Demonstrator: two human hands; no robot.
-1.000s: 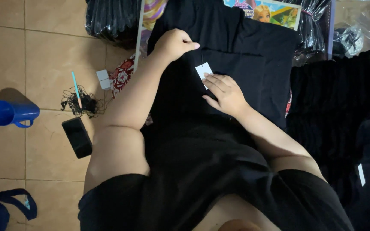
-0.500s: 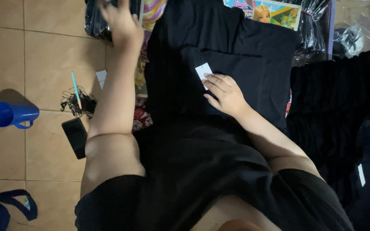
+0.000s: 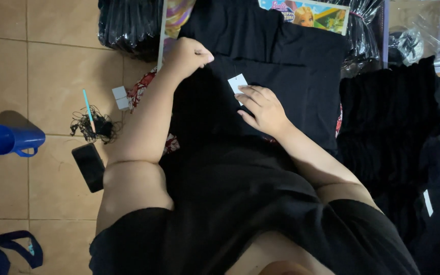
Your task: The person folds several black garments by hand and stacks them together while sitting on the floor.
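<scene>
A black garment (image 3: 291, 71) lies spread on the floor in front of me. A small white tag (image 3: 237, 84) sits on it near the middle. My right hand (image 3: 262, 108) rests flat on the cloth with its fingertips touching the tag. My left hand (image 3: 189, 55) is closed in a loose fist at the garment's upper left edge, seemingly pinching the cloth, though what is inside the fist is hidden.
A pile of black clothes (image 3: 398, 132) lies to the right. On the tiled floor at left are a blue mug (image 3: 11, 139), a black phone (image 3: 88, 166), a tangle of black thread (image 3: 95, 126) and a blue bag (image 3: 1, 249). Black plastic bags (image 3: 128, 25) lie at the top.
My left hand reached up to the black plastic bags and has come back down to the garment's upper left edge. My right hand stayed on the tag.
</scene>
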